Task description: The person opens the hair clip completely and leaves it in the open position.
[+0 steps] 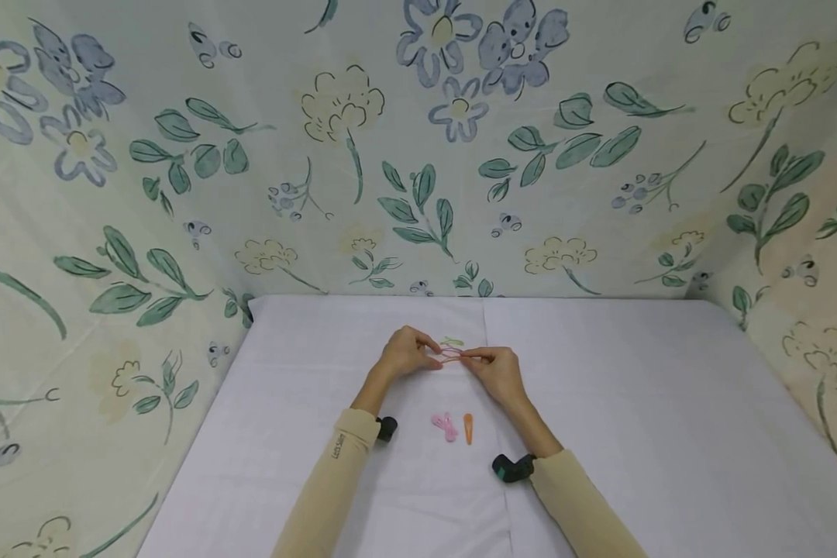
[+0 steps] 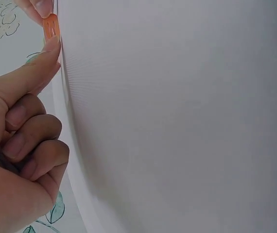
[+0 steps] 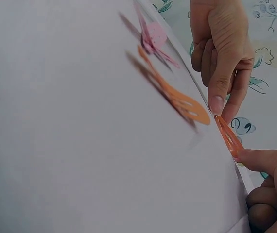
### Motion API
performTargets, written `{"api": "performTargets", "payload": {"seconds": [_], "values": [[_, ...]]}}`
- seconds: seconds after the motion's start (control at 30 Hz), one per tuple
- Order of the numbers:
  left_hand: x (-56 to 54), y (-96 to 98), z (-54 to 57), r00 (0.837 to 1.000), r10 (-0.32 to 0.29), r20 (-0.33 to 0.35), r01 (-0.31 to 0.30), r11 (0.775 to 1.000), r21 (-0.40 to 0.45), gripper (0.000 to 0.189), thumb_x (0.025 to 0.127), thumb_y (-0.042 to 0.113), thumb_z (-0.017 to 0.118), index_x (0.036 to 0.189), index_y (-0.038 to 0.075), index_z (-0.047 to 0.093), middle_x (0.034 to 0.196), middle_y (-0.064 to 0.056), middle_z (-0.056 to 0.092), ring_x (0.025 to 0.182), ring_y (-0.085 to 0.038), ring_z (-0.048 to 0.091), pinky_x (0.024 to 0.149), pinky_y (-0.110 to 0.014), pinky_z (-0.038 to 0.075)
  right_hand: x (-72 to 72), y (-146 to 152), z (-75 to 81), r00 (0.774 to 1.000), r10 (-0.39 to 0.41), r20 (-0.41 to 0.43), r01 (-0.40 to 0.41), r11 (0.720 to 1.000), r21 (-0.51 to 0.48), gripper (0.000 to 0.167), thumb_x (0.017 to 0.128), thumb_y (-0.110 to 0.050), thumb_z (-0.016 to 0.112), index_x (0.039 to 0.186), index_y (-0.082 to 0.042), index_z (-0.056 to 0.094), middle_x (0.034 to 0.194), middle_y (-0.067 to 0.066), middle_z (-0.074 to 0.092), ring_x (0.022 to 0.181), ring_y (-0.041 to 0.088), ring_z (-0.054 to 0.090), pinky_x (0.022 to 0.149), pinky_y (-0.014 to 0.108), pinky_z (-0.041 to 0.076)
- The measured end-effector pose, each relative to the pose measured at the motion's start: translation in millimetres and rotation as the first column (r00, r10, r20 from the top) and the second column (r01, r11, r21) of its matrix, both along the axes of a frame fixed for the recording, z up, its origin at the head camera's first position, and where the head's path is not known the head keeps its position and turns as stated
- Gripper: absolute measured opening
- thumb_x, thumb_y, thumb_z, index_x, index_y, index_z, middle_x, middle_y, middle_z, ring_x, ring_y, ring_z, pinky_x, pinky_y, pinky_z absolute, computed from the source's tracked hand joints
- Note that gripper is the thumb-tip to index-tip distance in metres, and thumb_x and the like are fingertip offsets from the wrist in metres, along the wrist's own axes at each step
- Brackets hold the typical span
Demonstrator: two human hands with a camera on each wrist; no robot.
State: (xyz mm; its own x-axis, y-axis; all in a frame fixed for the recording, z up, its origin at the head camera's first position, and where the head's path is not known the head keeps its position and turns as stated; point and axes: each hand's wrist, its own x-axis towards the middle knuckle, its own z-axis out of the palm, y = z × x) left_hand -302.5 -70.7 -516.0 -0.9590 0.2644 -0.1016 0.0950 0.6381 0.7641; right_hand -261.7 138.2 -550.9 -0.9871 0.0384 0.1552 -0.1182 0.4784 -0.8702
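Both hands hold an orange snap hair clip (image 3: 235, 147) between them, just above the white table. My left hand (image 1: 406, 352) pinches one end between thumb and index finger; its other fingers are curled, as the left wrist view shows. The fingertips of my right hand (image 1: 497, 373) pinch the opposite end. In the left wrist view the broad slotted end of the clip (image 2: 56, 24) shows between the fingertips. On the cloth nearer the body lie a second orange hair clip (image 1: 468, 428) and, left of it, pink hair-clip pieces (image 1: 449, 428), which seem to cross or overlap.
A small green item (image 1: 453, 342), probably another clip, lies just beyond the hands. White cloth (image 1: 621, 403) covers the table. Floral fabric (image 1: 418, 178) hangs behind and at both sides. Black wrist cameras (image 1: 512, 468) sit at both cuffs.
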Motion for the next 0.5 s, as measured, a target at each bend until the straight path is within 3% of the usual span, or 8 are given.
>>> {"api": "performTargets", "payload": {"seconds": [0.23, 0.5], "values": [[4.5, -8.2, 1.8, 1.0, 0.017, -0.016, -0.017, 1.0, 0.026, 0.021, 0.076, 0.013, 0.093, 0.094, 0.011, 0.084, 0.053, 0.005, 0.039, 0.053, -0.01, 0.033, 0.055, -0.025, 0.03, 2.4, 7.3, 0.7, 0.999, 0.022, 0.043, -0.019, 0.997, -0.069, 0.016, 0.089, -0.02, 0.082, 0.102, -0.011, 0.084, 0.057, -0.005, 0.042, 0.053, 0.006, 0.034, 0.049, 0.021, 0.026], [32.8, -12.2, 19.0, 0.998, -0.043, 0.041, 0.036, 0.984, 0.174, 0.021, 0.079, 0.012, 0.09, 0.098, 0.008, 0.083, 0.052, 0.005, 0.036, 0.052, -0.01, 0.031, 0.055, -0.026, 0.029, 37.6, 27.6, 16.3, 0.984, 0.088, 0.154, -0.076, 0.993, -0.087, 0.02, 0.09, -0.026, 0.082, 0.108, -0.016, 0.083, 0.059, -0.004, 0.04, 0.056, 0.009, 0.036, 0.051, 0.022, 0.03]]}}
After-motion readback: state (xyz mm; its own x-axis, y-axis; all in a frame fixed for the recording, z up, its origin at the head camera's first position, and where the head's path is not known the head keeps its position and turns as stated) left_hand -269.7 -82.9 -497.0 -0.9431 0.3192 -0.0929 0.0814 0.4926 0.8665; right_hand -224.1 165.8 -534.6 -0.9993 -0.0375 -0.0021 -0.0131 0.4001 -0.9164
